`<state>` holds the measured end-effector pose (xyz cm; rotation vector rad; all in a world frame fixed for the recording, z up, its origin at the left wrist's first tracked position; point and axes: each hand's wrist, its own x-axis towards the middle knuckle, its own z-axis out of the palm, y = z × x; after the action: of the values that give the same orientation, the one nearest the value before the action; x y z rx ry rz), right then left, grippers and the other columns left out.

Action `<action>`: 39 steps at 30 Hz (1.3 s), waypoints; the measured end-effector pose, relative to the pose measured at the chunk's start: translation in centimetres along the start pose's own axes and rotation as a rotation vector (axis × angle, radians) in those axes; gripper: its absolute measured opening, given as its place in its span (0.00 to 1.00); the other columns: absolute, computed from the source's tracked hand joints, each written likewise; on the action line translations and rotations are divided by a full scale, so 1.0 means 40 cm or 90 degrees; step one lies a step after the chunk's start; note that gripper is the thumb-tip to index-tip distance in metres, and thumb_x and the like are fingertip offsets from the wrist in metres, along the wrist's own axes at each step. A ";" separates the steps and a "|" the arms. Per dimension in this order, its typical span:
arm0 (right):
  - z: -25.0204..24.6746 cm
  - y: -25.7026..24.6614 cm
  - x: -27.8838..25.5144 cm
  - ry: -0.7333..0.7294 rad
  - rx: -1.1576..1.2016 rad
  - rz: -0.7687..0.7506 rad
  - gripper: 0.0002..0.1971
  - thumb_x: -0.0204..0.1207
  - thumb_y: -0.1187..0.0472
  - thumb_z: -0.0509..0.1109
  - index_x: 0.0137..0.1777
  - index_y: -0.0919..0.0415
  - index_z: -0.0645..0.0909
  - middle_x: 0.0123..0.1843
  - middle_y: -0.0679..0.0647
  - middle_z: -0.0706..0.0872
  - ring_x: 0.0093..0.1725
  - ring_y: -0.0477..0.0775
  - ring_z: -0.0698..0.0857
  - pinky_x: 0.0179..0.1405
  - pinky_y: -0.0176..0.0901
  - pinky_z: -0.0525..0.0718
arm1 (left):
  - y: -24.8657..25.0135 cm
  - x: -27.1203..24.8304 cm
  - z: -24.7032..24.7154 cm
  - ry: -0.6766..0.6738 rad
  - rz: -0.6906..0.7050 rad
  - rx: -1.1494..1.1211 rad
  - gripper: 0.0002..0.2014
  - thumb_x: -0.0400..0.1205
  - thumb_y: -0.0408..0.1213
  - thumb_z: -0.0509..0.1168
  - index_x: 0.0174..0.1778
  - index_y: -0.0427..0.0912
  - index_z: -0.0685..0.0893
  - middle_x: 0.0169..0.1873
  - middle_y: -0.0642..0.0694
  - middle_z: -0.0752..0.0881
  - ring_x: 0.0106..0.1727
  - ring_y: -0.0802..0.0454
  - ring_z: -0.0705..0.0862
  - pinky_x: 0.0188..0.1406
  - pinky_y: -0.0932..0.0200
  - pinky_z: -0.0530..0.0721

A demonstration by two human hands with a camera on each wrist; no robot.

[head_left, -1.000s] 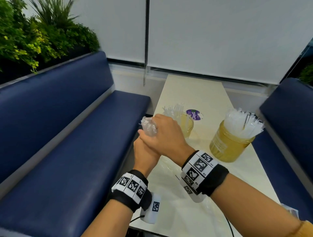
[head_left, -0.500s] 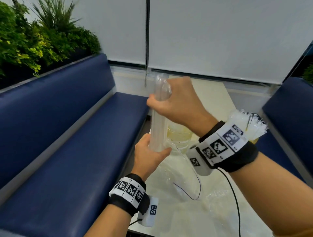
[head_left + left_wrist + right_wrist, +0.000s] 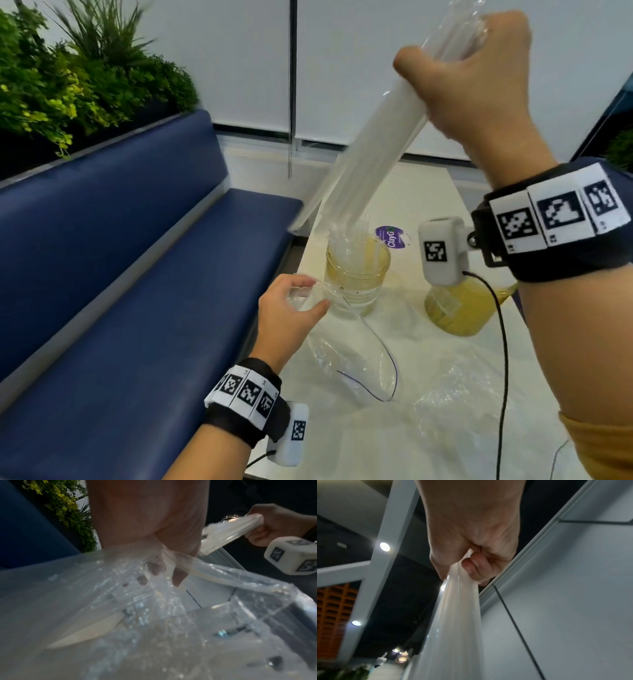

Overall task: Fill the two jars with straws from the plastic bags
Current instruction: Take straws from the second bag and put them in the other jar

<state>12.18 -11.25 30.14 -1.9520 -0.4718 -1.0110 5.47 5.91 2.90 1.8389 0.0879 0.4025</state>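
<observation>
My right hand [image 3: 472, 75] is raised high and grips the top of a bundle of translucent white straws [image 3: 370, 150]. The bundle slants down to the left, and its lower ends hang just above the left jar [image 3: 356, 281], which holds a few straws. My left hand [image 3: 291, 308] pinches the mouth of an empty clear plastic bag [image 3: 352, 359] beside that jar. The right jar [image 3: 459, 311] is partly hidden behind my right wrist camera. In the left wrist view my fingers [image 3: 159, 568] hold the bag [image 3: 120, 601]. The right wrist view shows my fingers [image 3: 471, 566] curled round the straws [image 3: 457, 615].
Another crumpled clear bag [image 3: 455, 394] lies on the cream table [image 3: 428, 192] near me. A purple sticker [image 3: 392, 236] sits behind the left jar. A blue bench [image 3: 137, 274] runs along the left, with plants [image 3: 68, 78] behind it. Cables trail over the table.
My right hand has drawn the straw bundle up out of the bag and lifted it high to the right. My left hand has stayed low and keeps the emptied bag.
</observation>
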 end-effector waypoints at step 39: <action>0.283 0.509 -0.256 -0.368 -0.314 0.270 0.24 0.73 0.36 0.73 0.42 0.59 0.77 0.40 0.54 0.82 0.40 0.56 0.83 0.37 0.43 0.77 | -0.014 0.037 -0.021 -0.044 -0.048 -0.059 0.14 0.75 0.36 0.80 0.54 0.50 0.87 0.53 0.58 0.90 0.57 0.61 0.89 0.63 0.60 0.86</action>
<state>24.54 -12.62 7.94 -2.6499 -0.0961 -0.2878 6.69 7.22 2.92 1.7509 0.0899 0.2861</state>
